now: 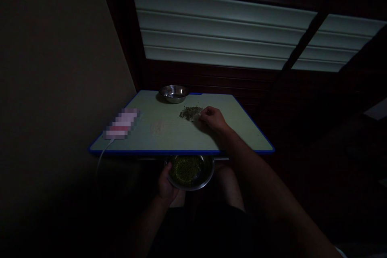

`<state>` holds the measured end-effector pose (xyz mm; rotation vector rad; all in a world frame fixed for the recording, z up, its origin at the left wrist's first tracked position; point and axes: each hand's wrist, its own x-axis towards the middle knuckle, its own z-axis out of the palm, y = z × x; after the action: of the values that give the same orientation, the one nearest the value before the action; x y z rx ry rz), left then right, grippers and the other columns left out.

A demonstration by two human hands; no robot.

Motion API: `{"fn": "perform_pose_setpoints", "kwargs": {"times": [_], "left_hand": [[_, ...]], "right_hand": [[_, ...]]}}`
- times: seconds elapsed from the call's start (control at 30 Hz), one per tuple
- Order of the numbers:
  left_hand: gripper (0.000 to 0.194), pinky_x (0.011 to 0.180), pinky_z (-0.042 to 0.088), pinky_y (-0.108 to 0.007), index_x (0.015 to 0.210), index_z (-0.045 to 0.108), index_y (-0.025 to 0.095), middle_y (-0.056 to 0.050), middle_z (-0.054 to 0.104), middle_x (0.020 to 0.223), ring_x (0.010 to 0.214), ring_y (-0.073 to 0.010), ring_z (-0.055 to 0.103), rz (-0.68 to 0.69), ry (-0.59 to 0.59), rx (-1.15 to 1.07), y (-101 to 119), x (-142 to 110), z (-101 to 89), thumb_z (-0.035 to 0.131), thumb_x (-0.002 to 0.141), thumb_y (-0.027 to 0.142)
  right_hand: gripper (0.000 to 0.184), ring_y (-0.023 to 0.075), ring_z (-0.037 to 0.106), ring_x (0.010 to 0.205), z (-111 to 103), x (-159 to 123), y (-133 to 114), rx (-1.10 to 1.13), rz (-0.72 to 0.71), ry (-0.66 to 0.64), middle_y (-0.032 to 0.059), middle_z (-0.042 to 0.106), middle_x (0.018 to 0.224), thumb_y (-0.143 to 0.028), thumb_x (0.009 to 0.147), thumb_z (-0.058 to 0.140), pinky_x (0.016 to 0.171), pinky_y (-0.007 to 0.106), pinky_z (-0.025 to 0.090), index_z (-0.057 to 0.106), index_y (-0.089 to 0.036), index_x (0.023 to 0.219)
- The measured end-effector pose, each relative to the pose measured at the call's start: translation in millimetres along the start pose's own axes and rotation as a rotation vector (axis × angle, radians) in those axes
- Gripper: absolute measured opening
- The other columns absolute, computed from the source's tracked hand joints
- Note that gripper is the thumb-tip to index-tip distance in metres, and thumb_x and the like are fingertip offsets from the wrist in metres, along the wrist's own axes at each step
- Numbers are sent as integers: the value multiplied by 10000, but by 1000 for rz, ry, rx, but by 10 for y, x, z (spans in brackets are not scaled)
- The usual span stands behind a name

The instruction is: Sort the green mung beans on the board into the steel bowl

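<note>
My left hand [167,185] grips the rim of a round metal bowl [198,188] just below the table's near edge, thumb over the rim. Small green beans or seeds [186,169] lie inside that bowl. On the table, my right hand [213,117] is at the right side of a loose pile of small dark green beans or seeds [190,113]. Its fingers are drawn together in a pinch, and whatever may be between the fingertips is too small and dim to make out.
A second metal bowl [174,94] stands at the table's far edge. A blurred-out phone-like object [122,124] with a white cable [101,155] lies at the left. Faint pale bits [157,127] lie on the blue-edged table [169,143]. A wall rises at the left.
</note>
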<state>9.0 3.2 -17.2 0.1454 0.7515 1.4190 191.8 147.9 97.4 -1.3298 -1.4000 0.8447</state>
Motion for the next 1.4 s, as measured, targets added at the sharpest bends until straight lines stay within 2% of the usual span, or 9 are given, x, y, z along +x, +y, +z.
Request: {"fn": "perform_pose_setpoints", "kwargs": {"times": [0.07, 0.13, 0.23, 0.37, 0.6, 1.03, 1.23, 1.4], "left_hand": [[235, 894, 507, -422, 874, 730, 159, -77, 766, 876, 898, -262, 695, 5, 17, 9, 0, 0, 7, 624, 734, 315], [226, 886, 510, -426, 861, 730, 164, -74, 766, 856, 871, -260, 699, 0, 20, 10, 1, -1, 12, 618, 732, 312], [225, 882, 511, -430, 864, 730, 164, -77, 765, 857, 864, -263, 700, -14, -5, 2, 6, -6, 17, 608, 736, 304], [214, 855, 524, -404, 842, 731, 160, -80, 766, 844, 839, -251, 703, -33, 22, 5, 13, -22, 26, 595, 740, 291], [227, 903, 499, -433, 850, 731, 159, -85, 764, 854, 883, -270, 696, -36, -1, 4, 13, -41, 42, 591, 746, 305], [242, 909, 493, -450, 900, 728, 155, -89, 761, 875, 904, -286, 691, -25, -20, 12, -12, -7, -6, 632, 730, 298], [217, 898, 502, -438, 852, 731, 158, -81, 762, 843, 869, -270, 695, -25, 16, 22, -2, -17, 26, 622, 723, 295], [212, 897, 507, -446, 846, 730, 155, -82, 763, 840, 846, -266, 699, -23, 0, 21, 12, -35, 50, 623, 727, 294]], "right_hand": [[100, 110, 500, 591, -5, 58, 119, -64, -70, 132, -31, 561, 618, -204, 564, 574, 589, 237, 394, 533, -183, 652], [119, 114, 500, 615, -10, 82, 196, -75, -136, 178, -35, 559, 635, -203, 559, 562, 615, 241, 398, 553, -184, 675], [152, 122, 518, 639, -13, 81, 235, -59, -186, 172, -31, 578, 657, -207, 575, 527, 655, 252, 415, 583, -183, 714], [189, 134, 549, 663, -14, 77, 248, -52, -147, 152, -13, 621, 692, -217, 589, 522, 670, 262, 436, 626, -176, 742], [181, 149, 589, 710, -17, 103, 293, -105, -152, 129, 7, 661, 733, -208, 611, 548, 731, 283, 457, 653, -173, 754], [169, 134, 553, 645, -10, 94, 284, -84, -124, 54, -5, 645, 684, -242, 611, 551, 665, 262, 437, 646, -169, 730], [149, 122, 520, 623, -18, 89, 253, -45, -104, 101, -16, 592, 627, -318, 629, 589, 626, 244, 406, 604, -172, 655], [124, 115, 502, 614, -21, 84, 240, -45, -107, 133, -21, 578, 617, -295, 621, 581, 621, 242, 390, 591, -172, 633]]}}
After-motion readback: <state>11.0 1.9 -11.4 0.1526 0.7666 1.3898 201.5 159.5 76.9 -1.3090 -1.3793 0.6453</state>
